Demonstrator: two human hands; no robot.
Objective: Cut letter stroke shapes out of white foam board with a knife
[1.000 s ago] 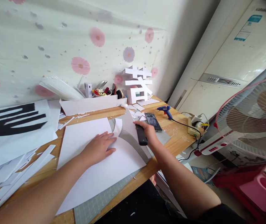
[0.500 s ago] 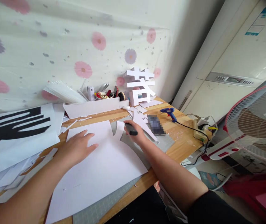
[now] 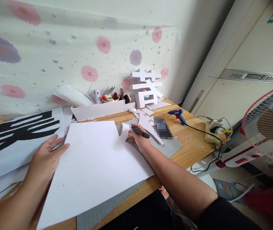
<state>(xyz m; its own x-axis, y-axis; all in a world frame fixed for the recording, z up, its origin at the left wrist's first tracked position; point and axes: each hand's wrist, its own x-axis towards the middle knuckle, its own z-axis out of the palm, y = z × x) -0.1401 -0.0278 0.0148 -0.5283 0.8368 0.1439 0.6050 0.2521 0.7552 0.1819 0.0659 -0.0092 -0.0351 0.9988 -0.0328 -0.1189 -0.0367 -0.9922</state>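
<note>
A large white board [image 3: 90,166] lies over a grey cutting mat [image 3: 95,212] on the wooden table, with a curved cut along its right side. At its left edge is my left hand [image 3: 46,156], the thumb on top and the fingertips at the edge, partly hidden. My right hand [image 3: 140,139] is closed around a black utility knife [image 3: 140,131]; its blade cannot be made out. The fingers of that hand are beside a curved white strip [image 3: 124,130] at the board's upper right. Another cut white piece [image 3: 148,126] lies on the mat beyond the right hand.
A blue glue gun [image 3: 178,115] and a blurred phone [image 3: 162,127] lie right of the mat. Behind stand a white tool box [image 3: 98,111] and a white built-up character [image 3: 148,86]. Printed sheets [image 3: 23,137] lie left; a power strip [image 3: 214,134] and fan [image 3: 270,124] are at right.
My left hand has gone from lying over the board's top to its left edge, and the board has shifted a little. The right hand keeps the knife, now turned slightly.
</note>
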